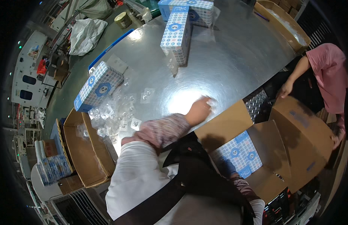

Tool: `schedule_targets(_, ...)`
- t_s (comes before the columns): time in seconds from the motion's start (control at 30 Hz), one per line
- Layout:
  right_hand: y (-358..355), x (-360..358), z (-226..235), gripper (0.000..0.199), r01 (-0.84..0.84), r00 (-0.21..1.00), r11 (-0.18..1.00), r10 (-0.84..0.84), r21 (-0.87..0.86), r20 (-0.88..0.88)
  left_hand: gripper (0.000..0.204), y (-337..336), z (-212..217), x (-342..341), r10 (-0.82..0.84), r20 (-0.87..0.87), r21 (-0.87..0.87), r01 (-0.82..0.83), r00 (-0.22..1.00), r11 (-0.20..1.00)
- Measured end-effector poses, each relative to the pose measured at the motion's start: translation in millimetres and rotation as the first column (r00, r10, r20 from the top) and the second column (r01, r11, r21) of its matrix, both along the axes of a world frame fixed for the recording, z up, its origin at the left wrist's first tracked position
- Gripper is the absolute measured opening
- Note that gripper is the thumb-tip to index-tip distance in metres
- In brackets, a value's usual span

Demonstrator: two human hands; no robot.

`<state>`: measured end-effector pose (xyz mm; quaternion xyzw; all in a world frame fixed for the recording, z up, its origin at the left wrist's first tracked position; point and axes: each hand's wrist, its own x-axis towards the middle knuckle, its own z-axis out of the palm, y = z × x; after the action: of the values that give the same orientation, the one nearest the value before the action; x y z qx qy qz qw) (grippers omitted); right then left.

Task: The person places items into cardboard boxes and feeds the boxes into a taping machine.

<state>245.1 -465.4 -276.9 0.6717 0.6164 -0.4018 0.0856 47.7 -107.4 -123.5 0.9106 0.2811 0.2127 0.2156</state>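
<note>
My left hand (199, 111) is over the metal tabletop, with its fingers closed. A bit of something clear shows at its fingertips, too small to name. My right hand (229, 167), in a blue glove, reaches into an open cardboard carton (269, 140) and grips the near edge of a white and blue patterned box (239, 152); some of its fingers are hidden. On the tabletop, left of my left arm, lie many small clear plastic pieces (114, 116). Beside them a patterned box (102, 84) rests, and another patterned box (175, 35) is farther off.
A co-worker in a pink top (327, 75) holds the carton's flap at the right. A long cardboard tray (282, 24) stands on the table's far right. Another open carton (82, 150) is at the left, near the table edge. A white sack (86, 35) lies beyond the table.
</note>
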Motion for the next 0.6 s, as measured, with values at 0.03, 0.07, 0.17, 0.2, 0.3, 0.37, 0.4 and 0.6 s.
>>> schedule_targets(0.03, 5.9, -0.6, 4.0, 0.033, 0.035, 0.999, 0.999, -0.035, -0.023, -0.031, 0.038, 20.9, 36.3, -28.3, 0.435, -0.017, -0.228, -0.427, 0.900, 0.875)
schedule_targets(0.07, 13.8, -1.0, 6.5, 0.033, 0.039, 0.997, 0.999, -0.041, -0.037, -0.061, 0.036, 55.5, 14.2, -89.2, 0.583, -0.040, -0.040, -0.585, 0.811, 0.810)
schedule_targets(0.17, 15.6, -3.0, -14.9, 0.031, 0.042, 0.997, 0.999, -0.041, -0.002, 0.069, 0.032, 95.9, -7.6, -186.7, 0.733, -0.332, 0.165, -0.728, 0.594, 0.665)
schedule_targets(0.2, 17.4, -10.3, -10.2, 0.031, 0.034, 0.994, 0.999, -0.035, 0.013, 0.107, 0.031, 90.3, -16.0, -200.3, 0.701, -0.399, 0.149, -0.713, 0.591, 0.685)
schedule_targets(0.3, 20.3, -22.6, -6.5, 0.033, 0.037, 0.985, 0.999, -0.033, -0.020, 0.170, 0.022, 68.7, -55.8, -190.3, 0.584, -0.409, 0.132, -0.587, 0.702, 0.799)
schedule_targets(0.37, 24.2, -19.4, -9.5, 0.035, 0.019, 0.984, 0.999, -0.012, -0.035, 0.177, 0.013, 49.7, -42.5, -137.6, 0.487, -0.072, 0.048, -0.485, 0.870, 0.873)
schedule_targets(0.4, 23.1, -19.4, -8.5, 0.032, 0.035, 0.984, 0.999, -0.029, -0.031, 0.174, 0.014, 26.7, -0.5, -96.2, 0.445, 0.112, -0.036, -0.444, 0.889, 0.895)
schedule_targets(0.6, 25.5, -36.8, 0.1, 0.020, 0.053, 0.996, 0.999, -0.053, -0.004, 0.074, 0.011, -97.2, 95.4, 66.2, -0.217, 0.566, -0.061, 0.303, 0.795, 0.951)
